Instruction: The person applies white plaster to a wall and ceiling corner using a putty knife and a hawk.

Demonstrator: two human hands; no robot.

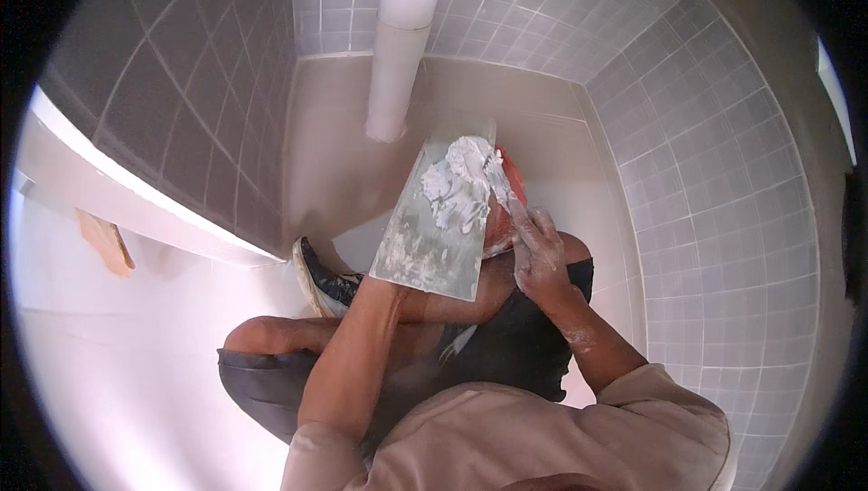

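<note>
A rectangular grey-green board (429, 265) lies tilted across my left forearm, which goes under it. My left hand is hidden beneath the board and bears it up; only the wrist (380, 299) shows at its near edge. White paste (459, 185) is heaped on the far half, with thinner smears nearer me. My right hand (540, 256), dusted white, closes round a narrow putty knife (506, 193), whose paste-coated blade meets the heap at the board's right edge. Behind the board a red container (513, 174) shows in part.
A white vertical pipe (398, 75) meets the floor beyond the board. Grey tiled walls stand at the left (199, 66), back and right (714, 193). My bent legs and a dark shoe (324, 278) lie beneath my arms. A tan broken piece (107, 242) rests at far left.
</note>
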